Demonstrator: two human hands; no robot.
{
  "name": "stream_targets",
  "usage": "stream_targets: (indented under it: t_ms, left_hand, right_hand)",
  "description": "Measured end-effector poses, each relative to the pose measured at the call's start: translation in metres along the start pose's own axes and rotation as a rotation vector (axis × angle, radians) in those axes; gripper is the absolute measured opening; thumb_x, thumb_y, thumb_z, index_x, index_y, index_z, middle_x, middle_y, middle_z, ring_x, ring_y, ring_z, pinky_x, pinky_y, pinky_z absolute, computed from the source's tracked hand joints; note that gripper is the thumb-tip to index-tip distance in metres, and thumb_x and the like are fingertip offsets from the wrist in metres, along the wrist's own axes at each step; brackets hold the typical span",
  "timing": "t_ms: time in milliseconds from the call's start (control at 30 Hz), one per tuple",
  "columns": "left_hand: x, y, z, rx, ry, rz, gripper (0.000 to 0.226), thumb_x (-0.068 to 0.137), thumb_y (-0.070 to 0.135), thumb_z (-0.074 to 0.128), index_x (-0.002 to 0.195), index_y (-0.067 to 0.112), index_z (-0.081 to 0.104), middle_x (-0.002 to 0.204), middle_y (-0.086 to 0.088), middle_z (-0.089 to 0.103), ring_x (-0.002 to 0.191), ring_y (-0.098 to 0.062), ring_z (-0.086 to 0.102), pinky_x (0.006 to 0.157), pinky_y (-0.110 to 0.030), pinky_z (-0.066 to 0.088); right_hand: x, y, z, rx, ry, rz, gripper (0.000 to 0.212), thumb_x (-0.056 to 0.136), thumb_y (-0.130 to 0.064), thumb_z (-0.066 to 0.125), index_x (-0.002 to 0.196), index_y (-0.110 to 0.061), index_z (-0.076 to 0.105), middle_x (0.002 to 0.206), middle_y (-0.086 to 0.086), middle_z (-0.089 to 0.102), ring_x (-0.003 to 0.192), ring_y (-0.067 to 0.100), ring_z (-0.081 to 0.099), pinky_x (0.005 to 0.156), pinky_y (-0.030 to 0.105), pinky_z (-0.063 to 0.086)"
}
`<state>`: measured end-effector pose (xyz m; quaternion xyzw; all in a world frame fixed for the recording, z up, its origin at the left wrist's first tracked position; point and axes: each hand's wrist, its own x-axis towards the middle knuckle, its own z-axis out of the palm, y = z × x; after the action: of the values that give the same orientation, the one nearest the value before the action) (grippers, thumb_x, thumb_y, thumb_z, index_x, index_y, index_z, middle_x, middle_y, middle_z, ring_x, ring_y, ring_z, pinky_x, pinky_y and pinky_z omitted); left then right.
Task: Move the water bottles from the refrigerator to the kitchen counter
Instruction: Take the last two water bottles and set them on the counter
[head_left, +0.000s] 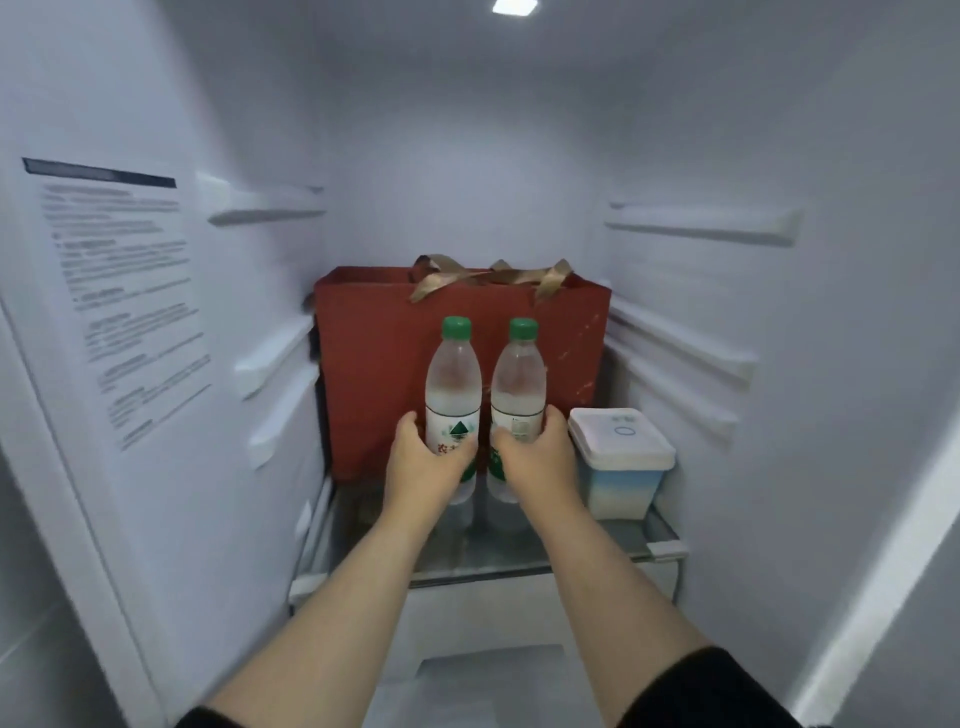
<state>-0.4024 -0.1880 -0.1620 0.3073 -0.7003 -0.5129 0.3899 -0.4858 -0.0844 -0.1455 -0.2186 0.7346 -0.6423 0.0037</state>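
Bottles (453, 384) (518, 384) upright, side by side; L/R fingers (410, 423) (556, 421) wrapped round labels.

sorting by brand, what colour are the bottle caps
Green, on both water bottles, clearest in the head view.

Two clear bottles, left bottle (452, 395) and right bottle (518, 392): green caps, white labels with green and red print. Behind: dark red bag (374, 364), gold ribbon handles. At shelf's right edge: white-lidded, pale blue container (621, 462). Fridge wall (779, 364) white.

Single head-worn wide-angle view, facing forward and slightly down into the open refrigerator (467, 156), close in, glass shelf (519, 556) toward 6 o'clock
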Motion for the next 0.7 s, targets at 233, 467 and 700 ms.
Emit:
stream_targets:
  t_ms: [233,467,700]
  left_hand:
    - [0.012,-0.011,0.013,0.043,0.045,0.065,0.038,0.063,0.029,0.087,0.085,0.038,0.058,0.09,0.016,0.07,0.085,-0.009,0.069,0.077,-0.039,0.059]
    - [-0.002,-0.003,0.001,0.062,0.08,0.1,0.036,0.06,0.033,0.087,0.089,0.031,0.066,0.084,0.016,0.073,0.08,-0.005,0.07,0.074,-0.041,0.061]
    - [-0.054,0.024,-0.034,0.016,0.099,0.169,0.036,0.053,0.047,0.078,0.085,0.043,0.063,0.08,0.03,0.071,0.073,0.008,0.067,0.067,-0.037,0.062]
  right_hand:
    - [0.019,0.03,0.006,0.025,-0.007,0.045,0.047,0.066,-0.022,0.087,0.104,-0.029,0.06,0.096,-0.015,0.069,0.089,0.006,0.067,0.076,0.03,0.056]
    - [0.009,0.022,0.0,0.016,0.077,-0.015,0.038,0.059,-0.031,0.087,0.091,-0.028,0.066,0.09,-0.011,0.074,0.083,0.006,0.07,0.072,0.032,0.059]
    - [-0.054,-0.012,-0.037,-0.042,0.07,-0.115,0.039,0.058,-0.042,0.082,0.091,-0.04,0.061,0.09,-0.021,0.071,0.083,-0.004,0.067,0.064,0.02,0.055]
